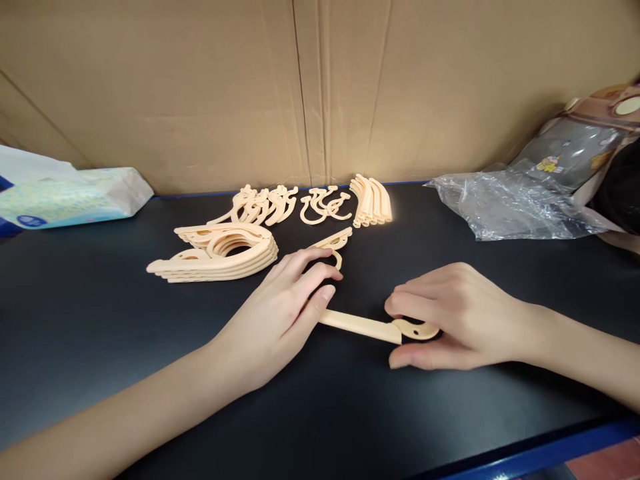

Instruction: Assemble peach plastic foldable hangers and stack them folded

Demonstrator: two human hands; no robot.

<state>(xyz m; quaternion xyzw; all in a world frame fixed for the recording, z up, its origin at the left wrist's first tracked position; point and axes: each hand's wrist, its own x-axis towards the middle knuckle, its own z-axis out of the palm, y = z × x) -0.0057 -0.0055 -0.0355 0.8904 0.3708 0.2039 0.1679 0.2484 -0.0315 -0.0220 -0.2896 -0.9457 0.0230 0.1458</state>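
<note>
A cream plastic hanger body lies crosswise before me on the dark table. My left hand is closed over its left part, fingers bent and thumb resting near the straight bar. Some of the body is hidden under the palm; a far arm shows beyond the fingers. At the bar's right end sits a small curved piece with a hole. My right hand curls round this piece, fingers behind it and thumb in front. Left of my left hand, several folded hanger bodies are stacked.
Along the back lie loose hanger parts, several hooks and a row of curved tubes. A tissue pack is at left; a crumpled clear bag and a transparent bag with brown trim are at right. Cardboard stands behind.
</note>
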